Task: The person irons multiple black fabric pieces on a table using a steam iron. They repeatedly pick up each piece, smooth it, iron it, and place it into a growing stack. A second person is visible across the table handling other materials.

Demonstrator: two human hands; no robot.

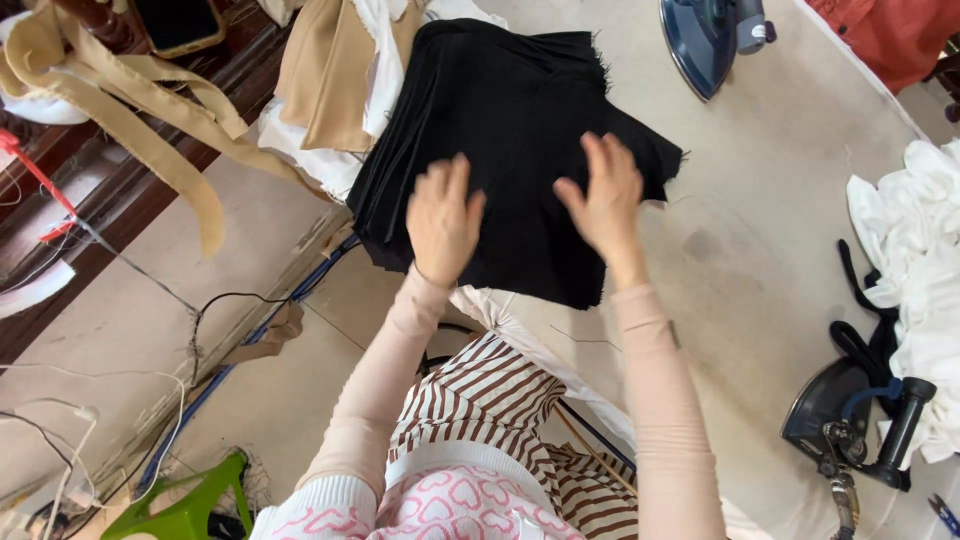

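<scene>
**Both hands flat on a stack of black fabric**

Head view: a stack of black fabric pieces point(510, 130) lies at the near-left edge of the ironing table point(760, 260), its frayed corners hanging slightly over that edge. The left hand point(443, 220) rests on the near part of the stack, fingers spread and relaxed, gripping nothing. The right hand point(605, 195) lies just beside it on the same stack, fingers also extended and loose, palm down on the cloth. Behind the black stack, toward the table's far-left corner, tan fabric pieces point(320, 70) lie on white fabric pieces point(375, 60), touching the black pile. A blue iron point(705, 35) sits at the far edge, well apart from the hands. A black iron point(850, 410) rests near the right edge, beside a heap of white cloth point(915, 260). Off the table to the left, tan strips point(150, 110) hang over dark wooden furniture. No container shows in this view.
</scene>
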